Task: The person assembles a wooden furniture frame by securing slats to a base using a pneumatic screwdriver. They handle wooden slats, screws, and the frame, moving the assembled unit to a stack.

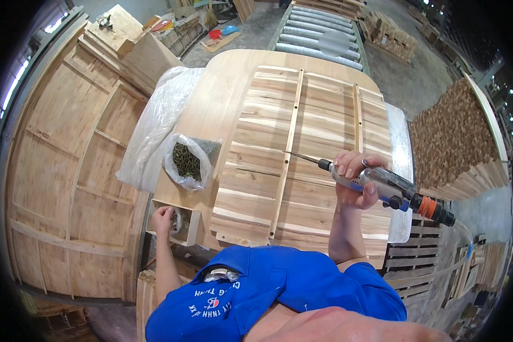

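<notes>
At centre right, the right hand [353,179] grips one pneumatic screwdriver [382,185] over two battens [284,165]; the left hand [163,219], fingers curled, reaches into one small wooden box [189,228] below one bag of screws [187,162].

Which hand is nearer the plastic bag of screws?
Left. The left hand reaches into the small wooden box just below the bag; the right hand grips the pneumatic screwdriver farther right.

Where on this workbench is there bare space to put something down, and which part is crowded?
Bare wood lies on the slatted panel between its two thin battens, and on the round board between the plastic sheet and the panel's left edge. It is crowded at the near left: the screw bag, the small wooden box with the left hand. The right hand holds the pneumatic screwdriver.
</notes>
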### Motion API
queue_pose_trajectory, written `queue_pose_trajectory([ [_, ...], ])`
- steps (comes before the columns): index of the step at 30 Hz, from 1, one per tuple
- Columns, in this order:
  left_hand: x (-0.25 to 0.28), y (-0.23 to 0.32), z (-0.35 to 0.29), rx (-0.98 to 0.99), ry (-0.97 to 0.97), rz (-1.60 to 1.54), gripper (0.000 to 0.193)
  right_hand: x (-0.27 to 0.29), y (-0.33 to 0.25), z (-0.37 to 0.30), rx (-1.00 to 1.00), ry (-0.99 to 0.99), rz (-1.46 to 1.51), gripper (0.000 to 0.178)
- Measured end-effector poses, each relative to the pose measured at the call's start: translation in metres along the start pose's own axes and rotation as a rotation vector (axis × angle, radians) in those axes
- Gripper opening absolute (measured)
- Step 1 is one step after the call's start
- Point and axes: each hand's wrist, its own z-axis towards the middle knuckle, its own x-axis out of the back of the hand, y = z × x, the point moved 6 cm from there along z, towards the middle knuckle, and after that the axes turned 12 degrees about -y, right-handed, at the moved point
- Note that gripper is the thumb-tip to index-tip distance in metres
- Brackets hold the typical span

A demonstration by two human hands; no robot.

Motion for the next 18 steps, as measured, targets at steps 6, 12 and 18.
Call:
queue_pose_trajectory([
  [6,-0.136,0.122,0.04,-0.013,-0.391,-0.521,0.021,0.007,0.033,0.005,-0.022,0.005,0.034,0.042],
  [12,-0.27,0.227,0.057,-0.042,-0.779,-0.843,0.025,0.02,0.064,0.008,-0.053,-0.05,-0.067,0.04],
  [18,-0.316,0.264,0.085,-0.066,-0.816,-0.923,0.024,0.045,0.087,0.012,-0.044,-0.054,-0.176,0.039],
])
